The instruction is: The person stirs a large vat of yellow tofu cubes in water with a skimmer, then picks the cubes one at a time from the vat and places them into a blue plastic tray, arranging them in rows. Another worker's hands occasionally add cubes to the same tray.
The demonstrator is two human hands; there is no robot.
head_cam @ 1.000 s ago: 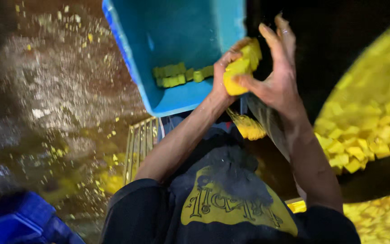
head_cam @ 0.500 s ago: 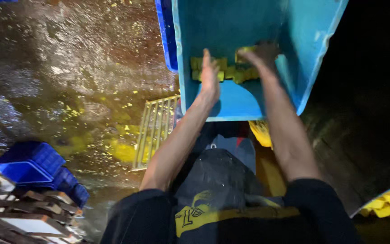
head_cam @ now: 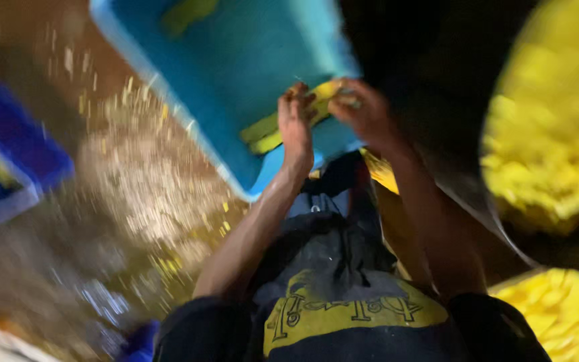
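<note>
The view is blurred by motion. Both my hands are raised over the near corner of a light blue plastic crate [head_cam: 229, 60]. My left hand [head_cam: 296, 131] and my right hand [head_cam: 364, 114] meet on a yellow fruit piece [head_cam: 324, 94], fingers closed around it. A few more yellow-green pieces [head_cam: 263, 137] lie inside the crate just below my left hand. My dark apron with a yellow print [head_cam: 343, 308] fills the bottom of the view.
A big dark round pan [head_cam: 504, 228] heaped with yellow cut pieces [head_cam: 544, 154] stands at the right, with more yellow pieces [head_cam: 564, 315] below it. A dark blue crate [head_cam: 15, 157] sits at the left on a wet floor [head_cam: 135, 194] strewn with yellow scraps.
The view has swung, so the light blue crate now looks tilted. My hands came back from deep in the crate to its near corner, holding a yellow piece together.
</note>
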